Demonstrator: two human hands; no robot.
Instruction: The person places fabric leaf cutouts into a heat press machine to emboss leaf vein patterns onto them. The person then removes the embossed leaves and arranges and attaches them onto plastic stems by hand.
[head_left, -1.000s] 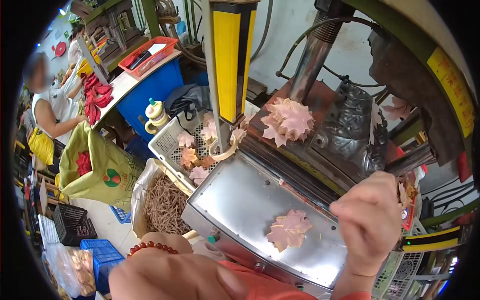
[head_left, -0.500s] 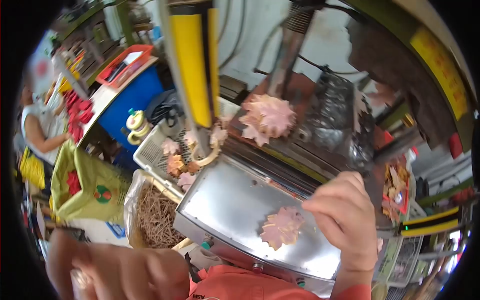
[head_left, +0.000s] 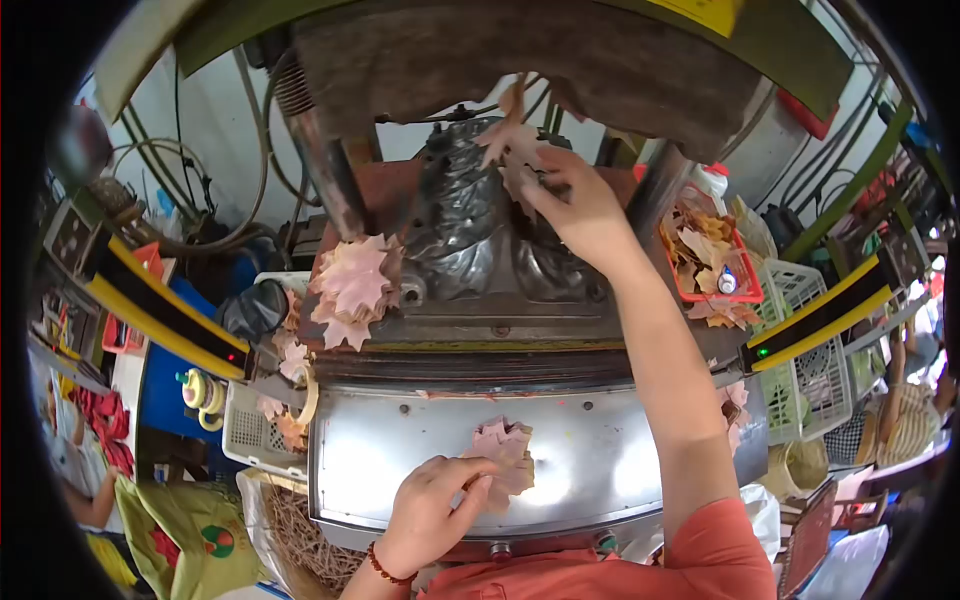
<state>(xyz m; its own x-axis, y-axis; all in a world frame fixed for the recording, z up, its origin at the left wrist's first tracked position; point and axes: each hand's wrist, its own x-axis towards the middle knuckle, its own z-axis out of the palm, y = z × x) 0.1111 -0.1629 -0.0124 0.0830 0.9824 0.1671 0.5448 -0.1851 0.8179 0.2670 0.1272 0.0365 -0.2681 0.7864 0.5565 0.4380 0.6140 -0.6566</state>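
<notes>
My right hand [head_left: 588, 212] reaches over a dark, glossy mould block [head_left: 455, 225] on the machine bed. Its fingers are closed on a pinkish artificial maple leaf [head_left: 512, 140], somewhat blurred, hanging over the mould. Lower down, my left hand [head_left: 430, 512] pinches at the edge of a small stack of pink maple leaves [head_left: 510, 455] on the shiny metal shelf [head_left: 380, 440]. The thumb and index finger meet at the leaf edge. Another pile of pink maple leaves [head_left: 355, 285] rests at the left of the mould.
Machine posts stand left [head_left: 330, 170] and right [head_left: 660, 190] of the mould, under a heavy upper block [head_left: 520, 70]. Yellow-black bars [head_left: 165, 310] flank the shelf. A red basket of leaves [head_left: 745, 285] is at right. A person sits far left beside red cloth [head_left: 100, 420].
The view has turned and centred on the machine. My right hand has moved from the shelf to above the mould and now holds a leaf. My left hand has come to the stack on the shelf.
</notes>
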